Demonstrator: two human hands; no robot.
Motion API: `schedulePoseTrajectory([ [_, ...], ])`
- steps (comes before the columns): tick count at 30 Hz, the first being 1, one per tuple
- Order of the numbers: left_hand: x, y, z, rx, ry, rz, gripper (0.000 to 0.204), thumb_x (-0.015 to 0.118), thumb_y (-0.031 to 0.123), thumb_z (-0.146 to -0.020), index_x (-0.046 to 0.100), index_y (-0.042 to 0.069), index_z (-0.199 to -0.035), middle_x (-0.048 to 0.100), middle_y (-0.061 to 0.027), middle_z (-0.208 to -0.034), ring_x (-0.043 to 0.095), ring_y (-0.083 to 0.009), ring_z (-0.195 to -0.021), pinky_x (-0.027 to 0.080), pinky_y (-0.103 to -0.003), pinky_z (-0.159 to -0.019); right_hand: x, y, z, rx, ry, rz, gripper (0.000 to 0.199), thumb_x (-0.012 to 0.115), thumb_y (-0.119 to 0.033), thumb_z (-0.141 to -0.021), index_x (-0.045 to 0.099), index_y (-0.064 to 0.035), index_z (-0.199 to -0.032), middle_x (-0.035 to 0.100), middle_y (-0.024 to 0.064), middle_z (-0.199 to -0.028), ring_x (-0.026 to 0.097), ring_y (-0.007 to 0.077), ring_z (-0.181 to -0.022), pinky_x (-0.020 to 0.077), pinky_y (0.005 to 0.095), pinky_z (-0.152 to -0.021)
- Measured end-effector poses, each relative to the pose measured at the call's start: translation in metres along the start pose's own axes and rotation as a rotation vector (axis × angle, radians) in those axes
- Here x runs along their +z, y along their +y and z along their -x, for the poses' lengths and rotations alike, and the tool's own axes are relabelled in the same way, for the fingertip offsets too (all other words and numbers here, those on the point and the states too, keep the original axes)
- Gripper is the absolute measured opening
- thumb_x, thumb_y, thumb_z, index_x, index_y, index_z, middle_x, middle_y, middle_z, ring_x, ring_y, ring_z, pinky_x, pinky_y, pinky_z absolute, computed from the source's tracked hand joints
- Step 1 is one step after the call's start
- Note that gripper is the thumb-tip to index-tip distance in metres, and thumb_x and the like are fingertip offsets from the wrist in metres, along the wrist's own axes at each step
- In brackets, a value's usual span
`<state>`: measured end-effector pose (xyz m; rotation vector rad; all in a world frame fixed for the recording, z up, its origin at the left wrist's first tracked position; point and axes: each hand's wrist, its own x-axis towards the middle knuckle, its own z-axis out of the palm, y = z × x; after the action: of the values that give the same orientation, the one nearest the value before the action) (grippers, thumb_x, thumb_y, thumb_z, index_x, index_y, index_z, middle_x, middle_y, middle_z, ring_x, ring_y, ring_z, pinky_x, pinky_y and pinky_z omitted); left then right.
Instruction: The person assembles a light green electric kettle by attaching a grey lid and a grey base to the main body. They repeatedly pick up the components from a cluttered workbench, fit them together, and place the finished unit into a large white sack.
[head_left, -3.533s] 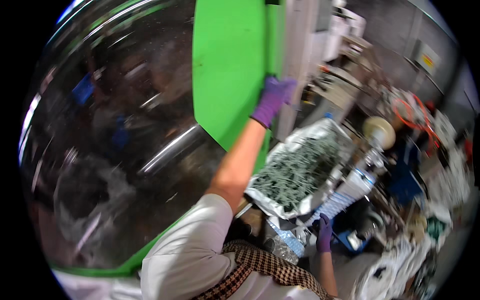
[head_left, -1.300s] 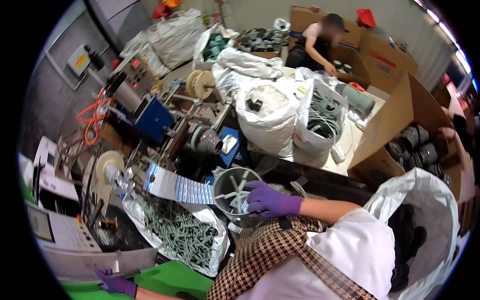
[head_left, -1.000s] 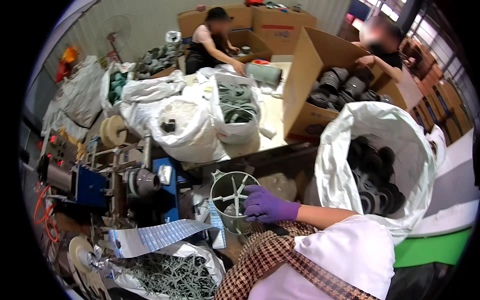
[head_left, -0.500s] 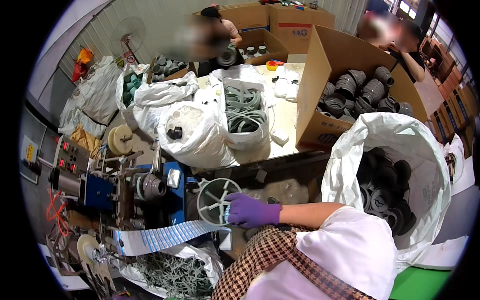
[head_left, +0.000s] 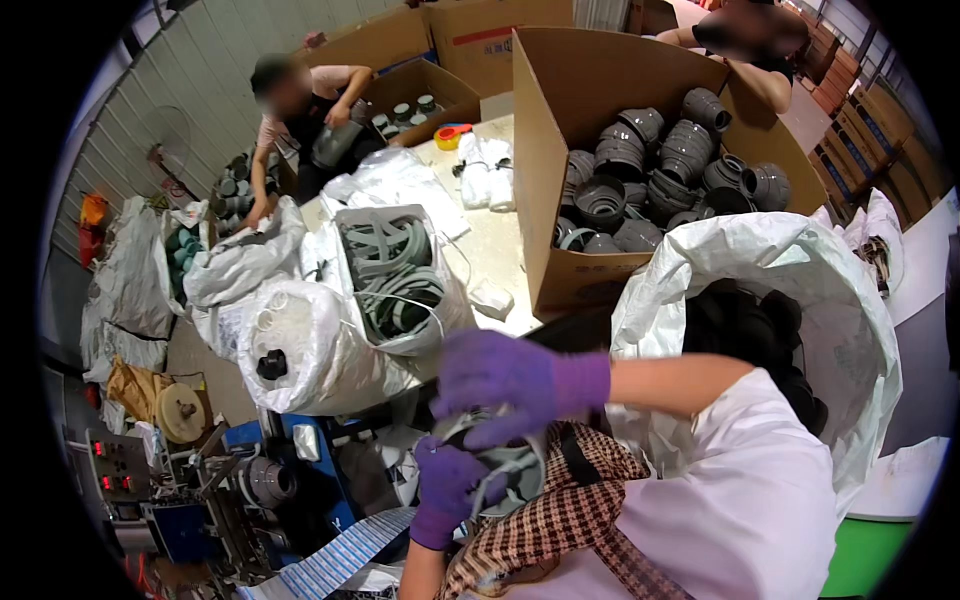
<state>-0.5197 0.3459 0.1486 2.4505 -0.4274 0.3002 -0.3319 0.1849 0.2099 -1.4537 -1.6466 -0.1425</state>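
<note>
A round grey plastic piece with a ring-shaped rim and inner spokes (head_left: 525, 478) is close to my body, over the checked apron. My left hand (head_left: 448, 490), in a purple glove, has its fingers closed on the left side of this piece. Above it my right hand (head_left: 505, 388), also purple-gloved, reaches across from the right and covers the top of the piece. Motion smears the right fingers, so their grip is unclear. A strip of blue-and-white labels (head_left: 335, 555) runs just below and left of my left hand.
A white sack (head_left: 860, 300) of black parts stands at right, behind it a carton (head_left: 535, 180) of grey fittings. A sack of grey strips (head_left: 440, 330) stands ahead, a machine (head_left: 180, 530) at lower left. Two other people work across the table (head_left: 500, 260).
The view has swung rightward. The spoked grey piece has come from beside the machine to my body. My left hand has come into view on it, and my right hand has moved above it.
</note>
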Motion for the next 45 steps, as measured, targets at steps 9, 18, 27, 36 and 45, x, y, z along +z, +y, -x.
schedulePoseTrajectory([
  [9, 0.015, 0.001, 0.007, 0.179, 0.070, 0.011, 0.027, 0.079, 0.034, -0.067, 0.056, 0.019, -0.062, 0.046, -0.0003, -0.062, 0.048, -0.0220, -0.062, 0.039, -0.039, -0.071, 0.031, -0.008, 0.074, 0.470, -0.359, -0.109, 0.046, 0.073, -0.043, -0.082, 0.067, -0.0161, -0.119, 0.069, 0.0093, -0.093, 0.065, 0.0307, -0.084, 0.0524, 0.0411, -0.074],
  [18, -0.076, 0.054, 0.227, -0.857, 0.205, -1.238, 0.058, 0.052, 0.046, -0.094, 0.043, 0.005, -0.134, 0.047, -0.0128, -0.131, 0.045, -0.0285, -0.118, 0.034, -0.044, -0.106, 0.110, 0.033, 0.021, 0.109, -0.039, 0.035, 0.016, 0.063, -0.020, -0.090, 0.070, -0.0087, -0.099, 0.069, 0.0089, -0.090, 0.065, 0.0259, -0.077, 0.0540, 0.0357, -0.070],
  [27, -0.234, 0.229, 0.400, -1.120, 0.552, -2.376, 0.033, 0.057, 0.016, -0.098, 0.047, -0.007, -0.120, 0.060, -0.0218, -0.102, 0.064, -0.0342, -0.092, 0.055, -0.038, -0.071, 0.077, 0.055, 0.095, 0.630, 0.043, 0.491, 0.025, 0.058, -0.023, -0.095, 0.069, -0.0017, -0.101, 0.071, 0.0056, -0.091, 0.063, 0.0162, -0.074, 0.0515, 0.0315, -0.068],
  [36, -0.093, 0.060, 0.577, -1.912, 0.768, -0.994, 0.067, 0.070, 0.045, -0.083, 0.052, 0.007, -0.136, 0.051, -0.0249, -0.138, 0.046, -0.0408, -0.130, 0.037, -0.056, -0.103, 0.169, -0.016, 0.072, 0.579, 0.034, 0.125, 0.026, 0.052, -0.013, -0.099, 0.071, 0.0029, -0.106, 0.073, 0.0117, -0.099, 0.068, 0.0201, -0.090, 0.0530, 0.0322, -0.084],
  [45, 0.057, -0.042, 0.221, -0.909, 0.572, 0.185, 0.024, 0.059, 0.013, -0.094, 0.065, 0.001, -0.114, 0.066, -0.0153, -0.115, 0.061, -0.0287, -0.109, 0.046, -0.037, -0.098, 0.127, -0.028, 0.094, 1.006, -0.074, -0.204, 0.093, 0.087, -0.035, -0.072, 0.041, -0.0046, -0.147, 0.055, 0.0165, -0.140, 0.057, 0.0273, -0.125, 0.0461, 0.0354, -0.102],
])
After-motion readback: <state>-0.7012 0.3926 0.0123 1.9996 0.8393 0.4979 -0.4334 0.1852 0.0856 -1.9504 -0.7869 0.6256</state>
